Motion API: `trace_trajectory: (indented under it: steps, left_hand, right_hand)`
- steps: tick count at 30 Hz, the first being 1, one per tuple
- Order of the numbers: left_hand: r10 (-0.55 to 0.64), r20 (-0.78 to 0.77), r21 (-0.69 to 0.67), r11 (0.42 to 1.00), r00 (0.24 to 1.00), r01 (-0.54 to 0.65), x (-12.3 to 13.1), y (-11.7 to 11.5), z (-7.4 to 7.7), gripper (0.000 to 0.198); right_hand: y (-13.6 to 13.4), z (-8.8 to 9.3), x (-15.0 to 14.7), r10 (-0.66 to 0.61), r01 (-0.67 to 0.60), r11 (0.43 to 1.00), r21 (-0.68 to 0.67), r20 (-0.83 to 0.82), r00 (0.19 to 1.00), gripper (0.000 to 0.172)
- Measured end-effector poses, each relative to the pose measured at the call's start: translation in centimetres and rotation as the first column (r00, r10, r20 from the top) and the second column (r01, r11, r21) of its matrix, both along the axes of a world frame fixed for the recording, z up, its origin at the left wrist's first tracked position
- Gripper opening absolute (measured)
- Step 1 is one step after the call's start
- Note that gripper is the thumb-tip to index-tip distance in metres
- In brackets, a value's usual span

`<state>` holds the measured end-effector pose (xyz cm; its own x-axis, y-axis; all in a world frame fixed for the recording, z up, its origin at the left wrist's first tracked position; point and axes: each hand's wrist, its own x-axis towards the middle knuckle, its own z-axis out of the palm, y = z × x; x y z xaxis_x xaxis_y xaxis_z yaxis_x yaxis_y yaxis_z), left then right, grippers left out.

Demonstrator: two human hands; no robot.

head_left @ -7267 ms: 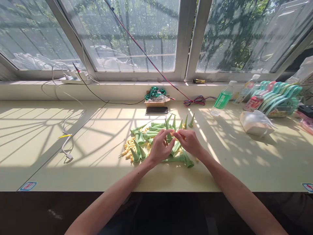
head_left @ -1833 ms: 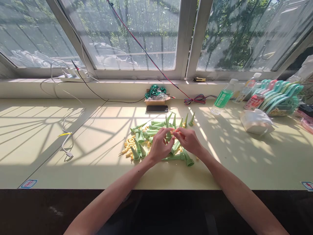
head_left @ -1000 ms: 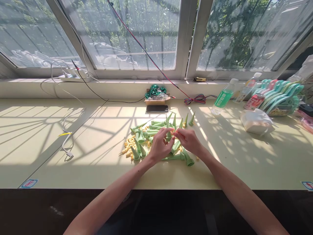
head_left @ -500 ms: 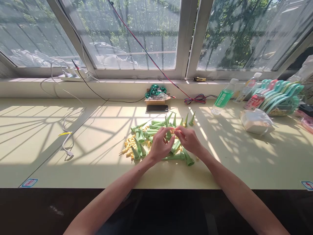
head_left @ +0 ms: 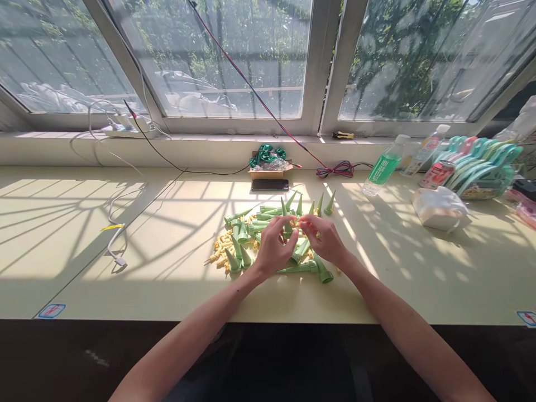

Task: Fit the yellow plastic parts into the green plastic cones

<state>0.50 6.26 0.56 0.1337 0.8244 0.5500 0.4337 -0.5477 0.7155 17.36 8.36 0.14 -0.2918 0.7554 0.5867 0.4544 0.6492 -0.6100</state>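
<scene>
My left hand (head_left: 274, 245) and my right hand (head_left: 325, 240) meet fingertip to fingertip above a pile of parts. Both are closed in a pinch; whatever sits between the fingertips is too small and covered to name. A green plastic cone (head_left: 286, 226) stands upright just behind my left fingers; whether they touch it I cannot tell. Around the hands lie several green hollow spikes (head_left: 324, 272), some on their sides, others upright like the cone (head_left: 329, 203) at the back right. Small yellow plastic pieces (head_left: 221, 247) are heaped left of my left hand.
Behind the pile, a black phone (head_left: 270, 185) lies before a small cardboard box (head_left: 270, 174) with green material. To the right stand a green-labelled bottle (head_left: 382, 168), a drink can (head_left: 437, 174), a tissue pack (head_left: 439, 207) and hangers (head_left: 481, 167). A white cable (head_left: 112, 237) lies left.
The camera view has shifted very slightly. Both hands keep the same pinch at nearly the same spot, with only slight finger movement.
</scene>
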Motion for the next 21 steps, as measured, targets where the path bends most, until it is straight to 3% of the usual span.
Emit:
trace_trajectory:
  steps: [21]
  left_hand:
    - [-0.019,-0.021,0.004,1.0,1.0,0.019,0.07,0.05,-0.14,0.025]
  right_hand:
    - [0.27,-0.46,-0.09,0.001,-0.001,1.0,-0.004,0.019,1.0,0.025]
